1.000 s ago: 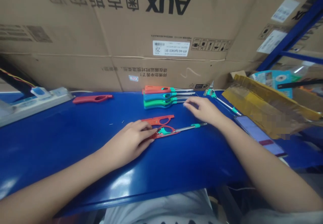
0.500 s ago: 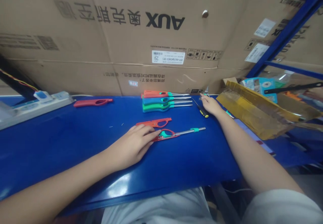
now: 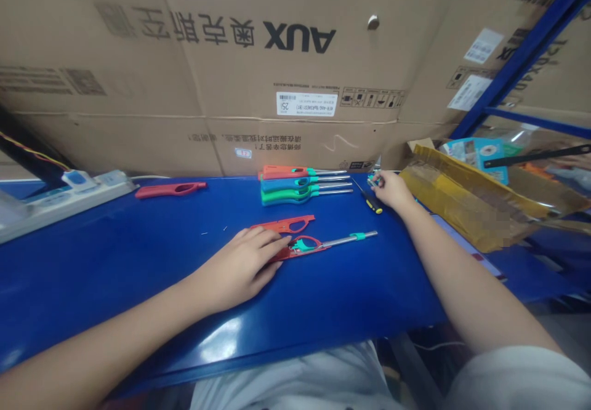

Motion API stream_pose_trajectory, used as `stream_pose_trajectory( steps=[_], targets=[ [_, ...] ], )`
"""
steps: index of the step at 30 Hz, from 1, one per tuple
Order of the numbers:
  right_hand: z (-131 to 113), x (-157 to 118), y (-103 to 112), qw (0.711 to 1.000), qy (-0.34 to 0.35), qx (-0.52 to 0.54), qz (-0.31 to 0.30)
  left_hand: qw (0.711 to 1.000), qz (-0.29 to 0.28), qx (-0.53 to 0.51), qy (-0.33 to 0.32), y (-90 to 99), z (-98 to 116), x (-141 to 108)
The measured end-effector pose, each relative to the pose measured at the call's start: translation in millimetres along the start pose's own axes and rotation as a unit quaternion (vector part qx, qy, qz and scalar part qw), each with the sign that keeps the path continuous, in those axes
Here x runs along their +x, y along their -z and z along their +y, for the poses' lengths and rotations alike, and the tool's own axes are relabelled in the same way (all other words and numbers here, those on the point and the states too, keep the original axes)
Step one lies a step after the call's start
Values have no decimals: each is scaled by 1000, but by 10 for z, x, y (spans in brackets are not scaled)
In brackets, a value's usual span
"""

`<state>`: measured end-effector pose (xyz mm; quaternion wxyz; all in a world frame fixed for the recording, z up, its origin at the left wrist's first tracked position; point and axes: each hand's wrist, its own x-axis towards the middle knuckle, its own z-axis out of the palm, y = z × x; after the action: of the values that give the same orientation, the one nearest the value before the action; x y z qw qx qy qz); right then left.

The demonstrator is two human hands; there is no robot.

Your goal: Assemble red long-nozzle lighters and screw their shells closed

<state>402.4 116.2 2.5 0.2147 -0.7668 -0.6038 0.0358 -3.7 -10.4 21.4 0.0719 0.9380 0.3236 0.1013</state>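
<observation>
My left hand (image 3: 244,262) is closed around the handle end of an opened red long-nosed lighter (image 3: 318,245), thumb at its near side. Its green trigger part is exposed, and a metal tube with a green collar points right. The loose red casing half (image 3: 295,224) lies just behind, partly under my fingers. Far right, my right hand (image 3: 392,189) has its fingers curled together by a small teal-and-metal piece; the fingers hide most of it. A black-and-yellow screwdriver (image 3: 372,204) lies beside that hand.
Several assembled lighters (image 3: 286,194) are stacked against the cardboard wall (image 3: 221,77). A dark red casing piece (image 3: 170,190) lies near a white power strip (image 3: 74,197). Two tiny pins (image 3: 225,228) rest on the blue table (image 3: 175,256). A taped carton (image 3: 466,207) stands right, beside a phone-like slab (image 3: 480,256).
My right hand has shifted slightly right and its fingers have curled in by the small teal piece. The left hand and the opened lighter stay about where they were.
</observation>
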Motion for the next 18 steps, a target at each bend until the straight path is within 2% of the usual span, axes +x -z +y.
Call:
stream_pose_trajectory(
  steps=[5,7,9,13,14,15,16,18],
  targets=[
    [-102,-27,107,998,-20,64,16,999,40,-32,5,-10,27,-8],
    [-263,-102,149,993,12,112,37,994,77,-77,20,-31,60,-10],
    [-499,-248,154,982,65,176,30,982,112,-144,41,-61,98,1],
    [-1044,-773,86,933,190,297,-70,934,177,-289,115,-108,161,63],
    [-1163,-930,70,912,220,329,-105,915,187,-331,136,-111,174,80],
    [-1266,-1083,59,876,250,383,-154,895,193,-371,153,-109,186,93],
    [-1350,-1223,52,850,261,416,-193,878,196,-405,161,-104,199,103],
    [-1462,-1444,43,836,261,421,-236,860,196,-446,155,-85,223,111]
  ],
)
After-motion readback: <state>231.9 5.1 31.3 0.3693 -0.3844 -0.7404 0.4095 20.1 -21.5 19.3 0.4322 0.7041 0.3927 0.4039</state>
